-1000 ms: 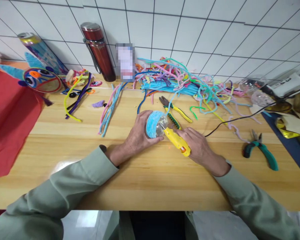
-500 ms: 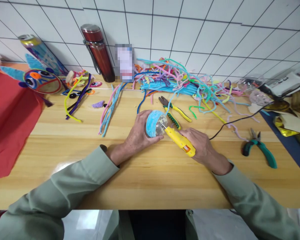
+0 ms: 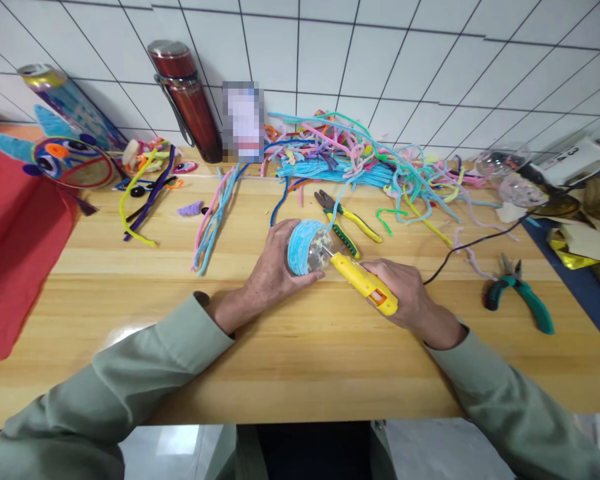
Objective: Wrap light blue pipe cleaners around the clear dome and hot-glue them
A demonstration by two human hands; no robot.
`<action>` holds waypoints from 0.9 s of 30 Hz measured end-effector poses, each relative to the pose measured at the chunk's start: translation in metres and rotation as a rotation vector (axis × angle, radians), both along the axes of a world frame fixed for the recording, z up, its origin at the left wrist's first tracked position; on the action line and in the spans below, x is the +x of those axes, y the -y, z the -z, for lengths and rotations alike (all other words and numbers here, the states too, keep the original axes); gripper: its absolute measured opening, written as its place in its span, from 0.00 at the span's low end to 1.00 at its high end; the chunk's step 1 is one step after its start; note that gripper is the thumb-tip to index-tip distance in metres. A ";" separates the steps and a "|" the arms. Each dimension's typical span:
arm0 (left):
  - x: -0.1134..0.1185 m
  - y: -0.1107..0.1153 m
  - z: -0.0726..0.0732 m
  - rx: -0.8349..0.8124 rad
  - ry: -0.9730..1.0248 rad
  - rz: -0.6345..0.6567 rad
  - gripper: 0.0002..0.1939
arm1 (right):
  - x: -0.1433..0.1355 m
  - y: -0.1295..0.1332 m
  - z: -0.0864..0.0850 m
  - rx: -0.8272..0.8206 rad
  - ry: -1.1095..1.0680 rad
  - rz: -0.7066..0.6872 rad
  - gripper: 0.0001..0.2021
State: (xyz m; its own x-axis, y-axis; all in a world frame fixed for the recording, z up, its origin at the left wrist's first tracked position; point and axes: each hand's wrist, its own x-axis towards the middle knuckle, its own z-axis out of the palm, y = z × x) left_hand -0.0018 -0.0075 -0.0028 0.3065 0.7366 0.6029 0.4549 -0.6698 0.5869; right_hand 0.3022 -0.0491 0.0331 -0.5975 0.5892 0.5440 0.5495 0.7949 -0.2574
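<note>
My left hand (image 3: 273, 270) is wrapped around a clear ball (image 3: 306, 247), its near half covered in wound blue pipe cleaner, and holds it just above the wooden table (image 3: 300, 360) near the middle. My right hand (image 3: 405, 297) is closed around a yellow glue gun (image 3: 363, 283), whose nozzle touches the bare, clear side of the ball. Yellow-handled pliers (image 3: 347, 223) lie just behind the ball, teal-handled pliers (image 3: 520, 297) well off to my right, and a heap of coloured pipe cleaners (image 3: 350, 157) sits by the tiled wall.
</note>
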 end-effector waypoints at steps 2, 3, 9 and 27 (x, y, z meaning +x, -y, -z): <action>0.000 0.000 0.000 0.006 0.003 0.010 0.52 | 0.000 0.000 0.001 -0.012 -0.007 -0.007 0.14; 0.000 0.000 0.000 0.006 0.000 0.013 0.52 | 0.000 0.000 0.001 -0.020 -0.010 -0.011 0.14; 0.000 -0.001 0.000 -0.001 -0.031 0.031 0.53 | -0.004 0.001 -0.001 -0.025 -0.020 -0.037 0.12; 0.002 -0.002 -0.001 0.021 -0.021 0.040 0.53 | -0.004 0.002 -0.002 -0.040 -0.005 -0.015 0.12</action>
State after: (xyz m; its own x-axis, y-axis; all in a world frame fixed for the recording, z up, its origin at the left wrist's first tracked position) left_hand 0.0003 -0.0057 -0.0016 0.3486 0.7106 0.6112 0.4397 -0.6998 0.5629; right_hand 0.2981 -0.0515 0.0352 -0.6040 0.6012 0.5232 0.5359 0.7923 -0.2919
